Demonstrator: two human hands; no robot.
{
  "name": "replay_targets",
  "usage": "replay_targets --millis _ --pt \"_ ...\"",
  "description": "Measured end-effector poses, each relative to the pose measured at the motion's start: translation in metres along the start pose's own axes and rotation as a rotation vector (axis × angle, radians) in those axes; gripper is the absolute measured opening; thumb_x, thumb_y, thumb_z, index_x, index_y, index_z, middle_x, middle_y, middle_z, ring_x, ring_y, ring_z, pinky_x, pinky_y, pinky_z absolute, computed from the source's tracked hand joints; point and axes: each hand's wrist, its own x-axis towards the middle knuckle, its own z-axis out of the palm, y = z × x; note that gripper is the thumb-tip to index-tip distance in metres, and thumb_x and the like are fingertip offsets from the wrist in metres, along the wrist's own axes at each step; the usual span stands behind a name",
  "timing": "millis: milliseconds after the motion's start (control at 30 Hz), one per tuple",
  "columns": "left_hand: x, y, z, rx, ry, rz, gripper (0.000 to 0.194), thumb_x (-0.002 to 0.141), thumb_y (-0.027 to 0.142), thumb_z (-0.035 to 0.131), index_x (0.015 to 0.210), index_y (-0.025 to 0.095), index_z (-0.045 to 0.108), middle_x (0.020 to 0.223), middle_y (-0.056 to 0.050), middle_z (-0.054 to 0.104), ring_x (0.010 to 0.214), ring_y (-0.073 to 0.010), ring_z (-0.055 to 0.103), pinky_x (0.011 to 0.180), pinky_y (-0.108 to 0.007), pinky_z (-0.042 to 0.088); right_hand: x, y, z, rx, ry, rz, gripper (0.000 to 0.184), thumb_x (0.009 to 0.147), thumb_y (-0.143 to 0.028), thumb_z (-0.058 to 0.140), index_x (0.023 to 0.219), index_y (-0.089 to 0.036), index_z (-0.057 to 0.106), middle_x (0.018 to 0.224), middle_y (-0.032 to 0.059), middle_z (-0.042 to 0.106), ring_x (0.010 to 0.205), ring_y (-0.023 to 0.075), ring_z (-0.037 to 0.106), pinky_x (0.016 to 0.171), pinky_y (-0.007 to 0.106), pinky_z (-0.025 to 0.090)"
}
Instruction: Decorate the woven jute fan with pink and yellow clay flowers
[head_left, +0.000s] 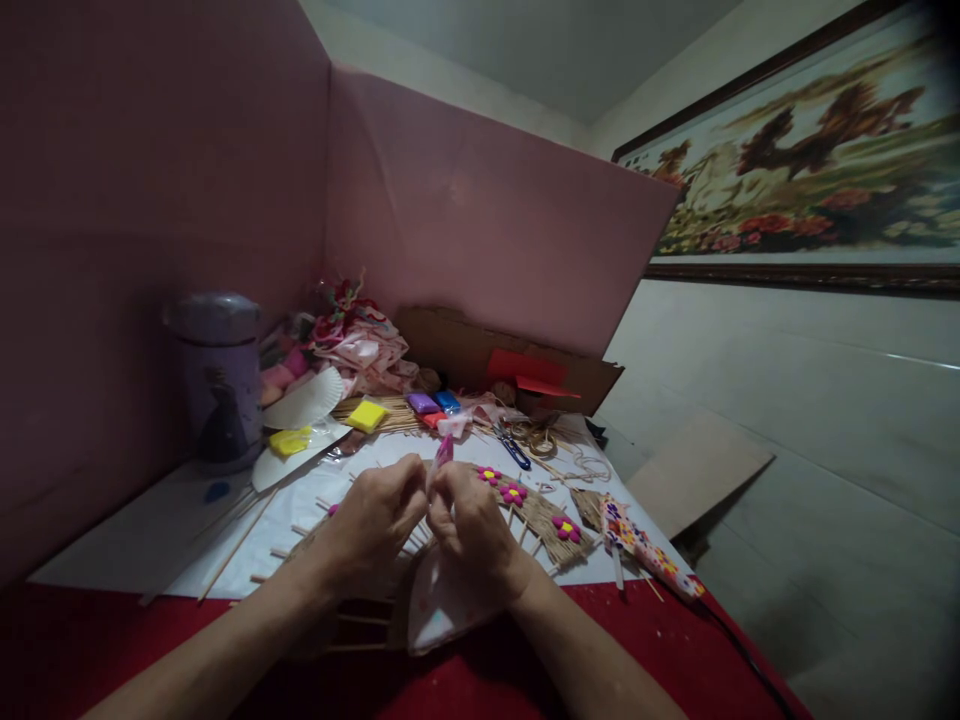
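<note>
Both hands are raised close together over the middle of the table. My left hand (382, 505) is closed, its thumb and fingertips pinching. Beside it, my right hand (472, 520) is closed too. Between their fingertips a small clear plastic packet with magenta clay (444, 452) sticks up. Under the hands lies a fan-shaped piece of sticks woven with brown twine (536, 520). Several magenta flowers (513, 494) with yellow centres sit on its band. A pale, faintly spotted flat piece (442, 605) lies below my right hand, partly covered by it.
At right lies a flower-patterned glue gun (645, 550) with a black cord. Blue-handled snips (514, 448), a yellow clay packet (367, 415), and purple (422, 402) and blue packets (448, 402) lie behind the hands. A lilac canister (219, 390) stands left, near white paper plates (307, 400).
</note>
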Motion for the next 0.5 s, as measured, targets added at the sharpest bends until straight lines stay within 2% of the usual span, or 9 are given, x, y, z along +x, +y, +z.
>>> replay_targets --millis 333,500 --pt "0.0021 0.0044 -0.0002 -0.062 0.042 -0.091 0.018 0.081 0.025 0.042 0.064 0.019 0.043 0.055 0.006 0.043 0.051 -0.0094 0.037 0.050 -0.022 0.028 0.0013 -0.0055 0.0039 -0.012 0.052 0.112 0.010 0.079 -0.012 0.036 0.075 -0.019 0.041 0.066 0.0021 0.051 0.060 0.0156 0.049 0.057 0.026 0.038" --pt "0.0024 -0.0002 -0.0023 -0.058 -0.041 -0.059 0.016 0.082 0.027 0.042 0.071 0.018 0.048 0.060 0.003 0.052 0.054 -0.0103 0.044 0.052 -0.022 0.032 0.0003 -0.0010 0.0023 0.027 -0.030 0.047 0.009 0.079 -0.012 0.037 0.076 -0.019 0.043 0.068 0.0023 0.052 0.063 0.0156 0.050 0.059 0.026 0.039"
